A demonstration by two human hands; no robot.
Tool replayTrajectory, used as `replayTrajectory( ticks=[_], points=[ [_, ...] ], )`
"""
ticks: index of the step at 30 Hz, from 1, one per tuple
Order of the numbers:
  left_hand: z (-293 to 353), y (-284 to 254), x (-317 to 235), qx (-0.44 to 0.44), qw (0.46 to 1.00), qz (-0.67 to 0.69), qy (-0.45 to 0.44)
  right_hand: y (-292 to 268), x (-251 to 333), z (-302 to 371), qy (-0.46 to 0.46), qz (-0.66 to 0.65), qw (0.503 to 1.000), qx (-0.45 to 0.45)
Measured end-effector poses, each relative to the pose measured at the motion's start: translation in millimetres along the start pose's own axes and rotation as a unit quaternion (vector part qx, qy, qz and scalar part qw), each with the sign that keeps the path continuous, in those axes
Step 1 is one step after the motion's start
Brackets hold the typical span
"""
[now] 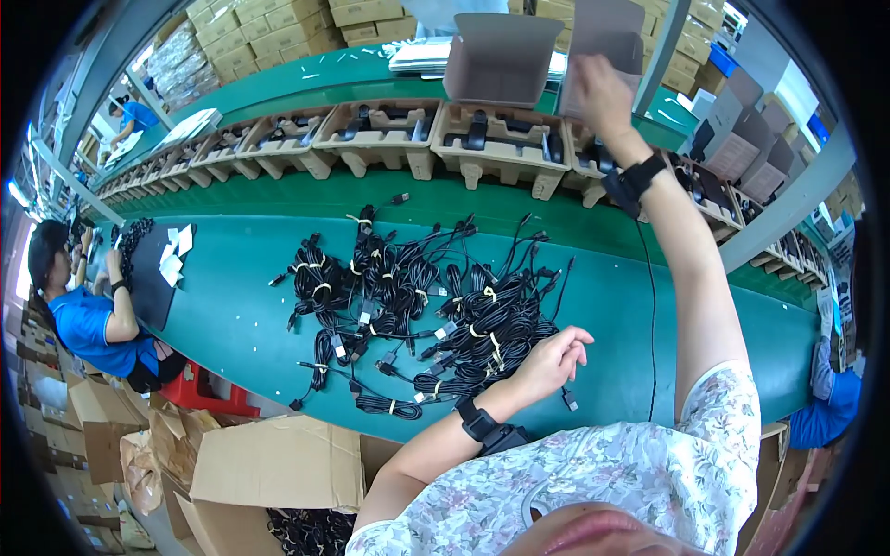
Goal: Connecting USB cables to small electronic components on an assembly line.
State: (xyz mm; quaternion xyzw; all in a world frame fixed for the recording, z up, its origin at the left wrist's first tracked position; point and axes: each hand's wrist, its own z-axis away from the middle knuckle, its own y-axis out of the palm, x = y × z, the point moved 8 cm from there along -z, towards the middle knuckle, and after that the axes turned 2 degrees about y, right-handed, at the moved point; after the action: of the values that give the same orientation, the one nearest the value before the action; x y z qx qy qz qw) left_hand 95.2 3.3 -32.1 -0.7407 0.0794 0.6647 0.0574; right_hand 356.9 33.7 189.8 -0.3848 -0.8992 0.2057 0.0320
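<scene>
My left hand (pixel 551 361) rests low at the right edge of a heap of black cables (pixel 482 315). Its fingers are loosely bent and a little apart, with nothing seen in them. The cables are coiled and tied with pale bands. Stretched far forward, my right hand (pixel 603 97) is in front of an upright grey-white box flap (pixel 607 37), above the row of trays. Its fingers are smeared, so their grip is hidden. Just below that wrist, a brown molded tray (pixel 586 153) holds black parts. Both wrists wear black bands.
Brown trays (pixel 505 167) line a ledge beyond the green table (pixel 241 343). Another open box (pixel 501 60) stands behind them. A metal post (pixel 788 208) rises at right. An open carton (pixel 278 463) with black cables sits below the near edge. Co-workers in blue sit left and right.
</scene>
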Motion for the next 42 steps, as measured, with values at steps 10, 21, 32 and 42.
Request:
replayTrajectory(
  ticks=[10,21,32,42],
  points=[
    [5.1,3.3,-3.2,-0.008,0.999,0.015,0.032,122.8,-2.9,47.3,0.016,0.122,0.918,0.376],
    [-0.6,2.0,-6.5,0.007,1.000,0.006,-0.015,84.6,-39.5,16.1,0.206,0.011,0.956,0.209],
    [1.2,4.8,-0.7,0.009,1.000,-0.016,0.004,-43.3,220.5,147.8,-0.185,-0.477,0.768,0.386],
    [-2.2,11.2,3.7,0.061,0.996,-0.043,-0.044,-51.3,187.2,174.5,-0.116,-0.229,0.740,0.621]
  ],
)
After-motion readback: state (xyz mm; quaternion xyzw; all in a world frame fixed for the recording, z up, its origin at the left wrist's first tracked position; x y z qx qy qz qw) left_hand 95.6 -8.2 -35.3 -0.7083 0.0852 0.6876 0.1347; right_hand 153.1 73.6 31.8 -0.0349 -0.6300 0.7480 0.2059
